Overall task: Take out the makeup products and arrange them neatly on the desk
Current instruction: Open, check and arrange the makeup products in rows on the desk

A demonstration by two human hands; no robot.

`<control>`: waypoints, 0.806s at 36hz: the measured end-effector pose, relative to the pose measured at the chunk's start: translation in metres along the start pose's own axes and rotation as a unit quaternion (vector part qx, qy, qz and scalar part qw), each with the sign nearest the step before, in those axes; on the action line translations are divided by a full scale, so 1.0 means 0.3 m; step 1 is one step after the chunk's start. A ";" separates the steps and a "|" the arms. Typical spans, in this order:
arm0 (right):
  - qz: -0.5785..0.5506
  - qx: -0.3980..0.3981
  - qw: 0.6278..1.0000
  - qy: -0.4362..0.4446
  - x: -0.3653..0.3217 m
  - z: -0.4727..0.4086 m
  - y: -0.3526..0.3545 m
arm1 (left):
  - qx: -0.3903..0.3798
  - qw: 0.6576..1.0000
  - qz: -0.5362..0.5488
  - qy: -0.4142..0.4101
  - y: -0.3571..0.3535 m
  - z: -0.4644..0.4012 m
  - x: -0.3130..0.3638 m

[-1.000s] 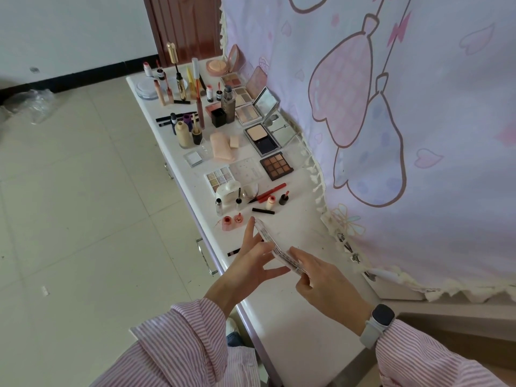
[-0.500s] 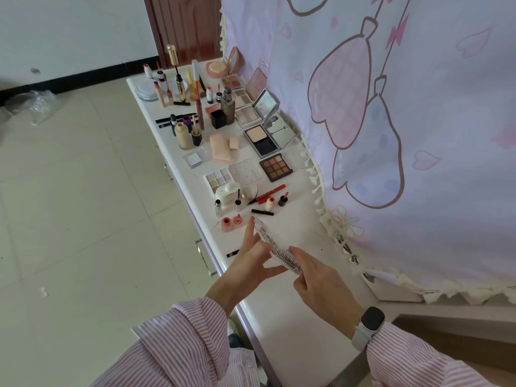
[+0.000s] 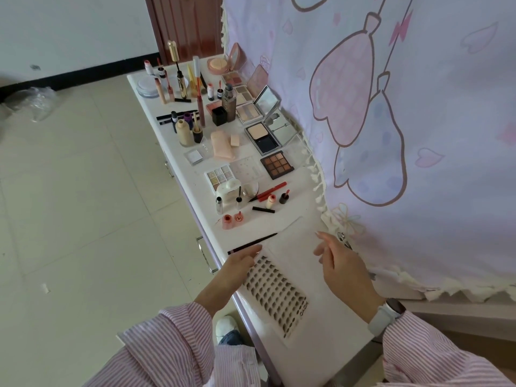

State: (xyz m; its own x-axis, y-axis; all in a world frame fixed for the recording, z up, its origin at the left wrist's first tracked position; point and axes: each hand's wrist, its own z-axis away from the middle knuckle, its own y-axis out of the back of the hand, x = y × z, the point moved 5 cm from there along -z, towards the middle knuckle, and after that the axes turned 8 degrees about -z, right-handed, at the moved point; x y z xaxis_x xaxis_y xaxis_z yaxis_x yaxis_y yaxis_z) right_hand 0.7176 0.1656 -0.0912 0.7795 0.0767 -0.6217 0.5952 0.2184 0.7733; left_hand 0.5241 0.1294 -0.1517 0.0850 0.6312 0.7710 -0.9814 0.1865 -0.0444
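A clear flat case of false lash clusters (image 3: 276,291) lies open on the white desk (image 3: 329,344) near me, its transparent lid spread toward the far side. My left hand (image 3: 237,263) rests at the case's left edge, fingers straight. My right hand (image 3: 337,261) hovers just right of it, fingers loosely bent and holding nothing. Beyond them lie two small pink bottles (image 3: 231,220), a black pencil (image 3: 251,243), a red pen (image 3: 272,189), a brown eyeshadow palette (image 3: 277,164) and several more compacts, bottles and lipsticks up to the far end.
A pink cartoon-print curtain (image 3: 391,121) with a fringe hangs along the desk's right side. A drawer handle (image 3: 205,255) sticks out on the desk's left face. Beige floor tiles lie to the left, with a plastic bag (image 3: 30,103) by the wall.
The lash case, held on edge between both hands before, now lies flat and open on the desk. Both hands have let go and spread apart.
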 end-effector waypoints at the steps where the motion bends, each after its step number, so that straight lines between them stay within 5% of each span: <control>1: 0.003 -0.006 1.000 -0.021 0.013 0.000 -0.002 | 0.021 0.997 -0.067 -0.011 0.003 0.000 0.004; 5: 0.024 -0.017 0.997 -0.071 0.042 0.011 -0.012 | 0.097 0.940 -0.321 -0.065 0.001 -0.002 -0.008; 10: 0.070 -0.008 0.994 -0.078 0.050 0.013 -0.007 | 0.083 0.844 -0.519 -0.109 -0.044 0.003 -0.052; 19: 0.095 0.037 0.992 -0.079 0.076 0.004 -0.037 | 0.066 0.784 -0.607 -0.108 -0.089 -0.010 -0.103; 29: 0.118 0.076 0.988 -0.065 0.070 0.000 -0.042 | 0.082 0.769 -0.624 -0.109 -0.089 -0.020 -0.117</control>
State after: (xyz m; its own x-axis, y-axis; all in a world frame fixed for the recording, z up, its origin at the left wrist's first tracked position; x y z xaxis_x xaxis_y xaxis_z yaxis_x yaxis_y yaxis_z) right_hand 0.7265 0.1646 -0.1139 0.9124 -0.0203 -0.4087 0.4092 0.0594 0.9105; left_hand 0.5482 0.1068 -0.1815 0.9656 -0.1072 0.2369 -0.1683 0.4366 0.8838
